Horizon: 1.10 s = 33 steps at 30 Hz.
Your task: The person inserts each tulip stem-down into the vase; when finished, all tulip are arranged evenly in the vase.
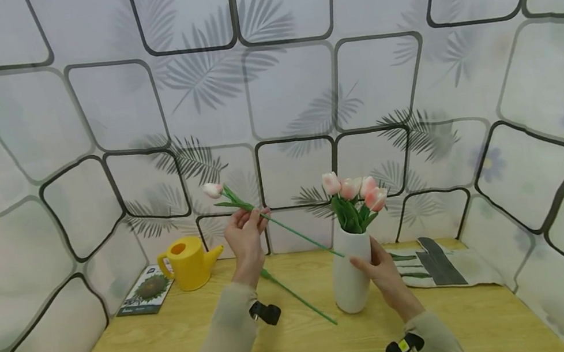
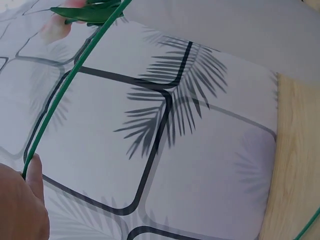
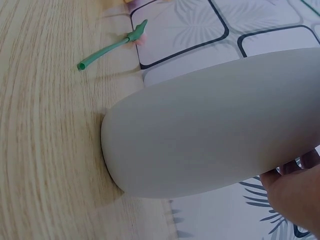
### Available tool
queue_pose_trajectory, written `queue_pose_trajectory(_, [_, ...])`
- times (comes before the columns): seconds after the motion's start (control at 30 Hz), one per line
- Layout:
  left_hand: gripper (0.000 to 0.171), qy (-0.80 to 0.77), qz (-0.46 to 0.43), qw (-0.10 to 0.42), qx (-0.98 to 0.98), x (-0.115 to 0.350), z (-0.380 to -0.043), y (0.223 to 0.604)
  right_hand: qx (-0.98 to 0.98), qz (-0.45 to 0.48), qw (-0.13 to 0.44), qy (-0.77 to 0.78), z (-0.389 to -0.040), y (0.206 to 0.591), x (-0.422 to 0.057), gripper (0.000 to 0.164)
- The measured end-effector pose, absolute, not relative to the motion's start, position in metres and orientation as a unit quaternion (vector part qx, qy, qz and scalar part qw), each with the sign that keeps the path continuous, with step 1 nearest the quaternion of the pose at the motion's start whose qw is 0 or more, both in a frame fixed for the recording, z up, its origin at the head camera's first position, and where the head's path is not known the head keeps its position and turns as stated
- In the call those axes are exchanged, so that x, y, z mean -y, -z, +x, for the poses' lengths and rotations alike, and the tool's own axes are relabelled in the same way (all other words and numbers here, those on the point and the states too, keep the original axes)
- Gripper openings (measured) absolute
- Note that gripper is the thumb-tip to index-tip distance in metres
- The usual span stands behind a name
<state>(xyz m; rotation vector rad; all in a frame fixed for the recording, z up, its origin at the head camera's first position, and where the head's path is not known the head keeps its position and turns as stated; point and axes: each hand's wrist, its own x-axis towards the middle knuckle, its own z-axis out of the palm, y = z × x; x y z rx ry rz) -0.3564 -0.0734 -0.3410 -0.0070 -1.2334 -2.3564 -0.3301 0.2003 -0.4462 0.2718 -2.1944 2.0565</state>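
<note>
My left hand [image 1: 247, 238] pinches the green stem of an artificial tulip [image 1: 299, 235] below its leaves. The pale pink bloom points up and left, while the lower stem slants down right, its end overlapping the vase in the head view. A white vase [image 1: 349, 284] stands upright on the table, with several pink-and-white tulips [image 1: 350, 188] in it. My right hand [image 1: 384, 274] grips the vase's right side, thumb in front and fingers partly hidden behind it. Between my arms, another green-stemmed flower [image 1: 301, 298] lies on the table, its head hidden behind my left forearm.
A yellow watering can [image 1: 190, 265] stands at the back left of the wooden table [image 1: 302, 351], beside a sunflower-printed packet [image 1: 146, 290]. At the back right lies a flat printed sheet [image 1: 446, 265] with a dark grey strip. Patterned fabric walls [image 1: 297, 171] enclose the table's back and sides.
</note>
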Motion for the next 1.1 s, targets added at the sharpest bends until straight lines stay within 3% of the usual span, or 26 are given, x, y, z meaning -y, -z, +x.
queue_pose_trajectory(0.23, [0.017,0.874,-0.007,0.266,0.407,0.068,-0.358,0.322,0.727,0.096,0.063,-0.677,-0.329,0.442,-0.2,0.08])
queue_pose_trajectory(0.5, [0.016,0.87,-0.044,0.304,0.385,0.053,-0.353,0.301,0.726,0.1,0.062,-0.677,-0.329,0.441,-0.198,0.078])
queue_pose_trajectory(1.1, [0.019,0.803,-0.155,0.336,0.467,0.029,-0.348,0.285,0.722,0.099,0.065,-0.681,-0.327,0.444,-0.197,0.076])
